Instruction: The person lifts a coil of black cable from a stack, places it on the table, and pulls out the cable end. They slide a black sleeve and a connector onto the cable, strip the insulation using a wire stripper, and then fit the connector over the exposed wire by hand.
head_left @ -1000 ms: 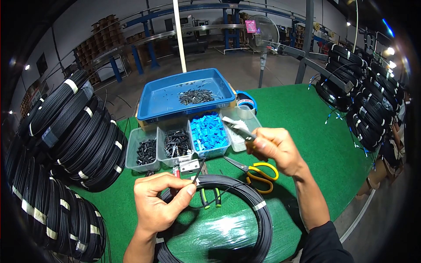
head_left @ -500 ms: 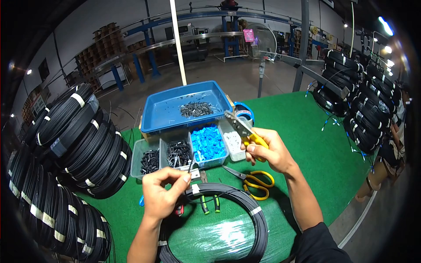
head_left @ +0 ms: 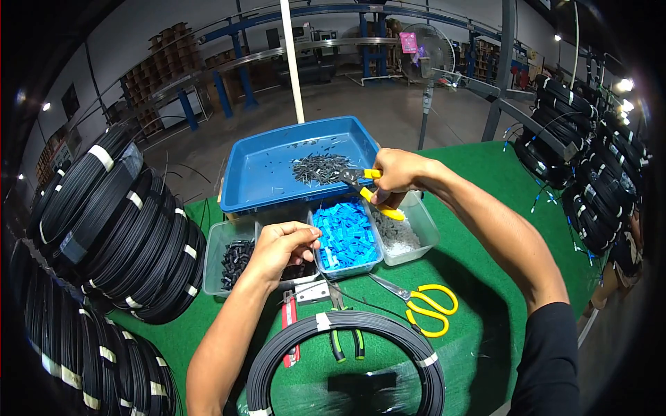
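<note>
Through my wide, bowed view, blackened at the corners, the table is brightly lit, a dark shadow spreads below my right arm, pale glare streaks the plastic film, lamps flare at upper right, and the floor beyond lies dim.

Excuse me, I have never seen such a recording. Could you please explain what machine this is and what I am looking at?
There is no machine here: these are a person's two bare hands, filmed by a camera worn on the head, looking forward and down. The right hand holds a yellow-handled tool near a blue tray. The left hand has its fingers pinched; I cannot tell whether anything is between them. On the green surface are clear bins of small parts, scissors, green-handled pliers and a black coil.
</note>
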Tool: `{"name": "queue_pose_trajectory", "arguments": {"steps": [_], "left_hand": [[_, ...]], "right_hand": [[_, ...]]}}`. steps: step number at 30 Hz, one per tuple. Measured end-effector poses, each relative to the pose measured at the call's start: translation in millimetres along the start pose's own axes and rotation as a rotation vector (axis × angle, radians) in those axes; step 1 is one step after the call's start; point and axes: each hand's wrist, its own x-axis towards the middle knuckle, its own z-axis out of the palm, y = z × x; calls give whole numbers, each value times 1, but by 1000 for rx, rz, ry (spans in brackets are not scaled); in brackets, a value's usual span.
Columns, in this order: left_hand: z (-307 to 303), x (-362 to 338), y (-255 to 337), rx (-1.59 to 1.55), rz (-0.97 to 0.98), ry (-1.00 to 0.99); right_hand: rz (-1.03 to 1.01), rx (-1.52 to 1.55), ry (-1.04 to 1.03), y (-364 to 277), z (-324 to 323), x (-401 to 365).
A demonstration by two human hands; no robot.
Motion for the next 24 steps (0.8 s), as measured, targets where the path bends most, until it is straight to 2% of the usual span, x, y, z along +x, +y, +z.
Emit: {"name": "queue_pose_trajectory", "arguments": {"steps": [2,4,6,8,10,13,20,24], "left_hand": [[-1,4,0,4,-4,-11],[-2,6,-1,10,-9,-23],[-2,5,-2,-2,23,-18],[-1,5,-7,-2,22,-18],[0,4,-4,21,33,-15],[-2,3,-3,12,44,-1],[-5,-4,0,52,41,31],[-2,-21,6,84,135,32]], "right_hand": [[63,80,-50,1,2,7],[50,352,-152,-1,-5,8],[68,175,-99,-12,1,2],[56,230,-187,-13,-1,6],[81,179,-157,-15,3,10],[52,326,-166,-15,2,8],[93,265,-147,-15,2,10],[-51,304,-108,-10,8,-9]]}}
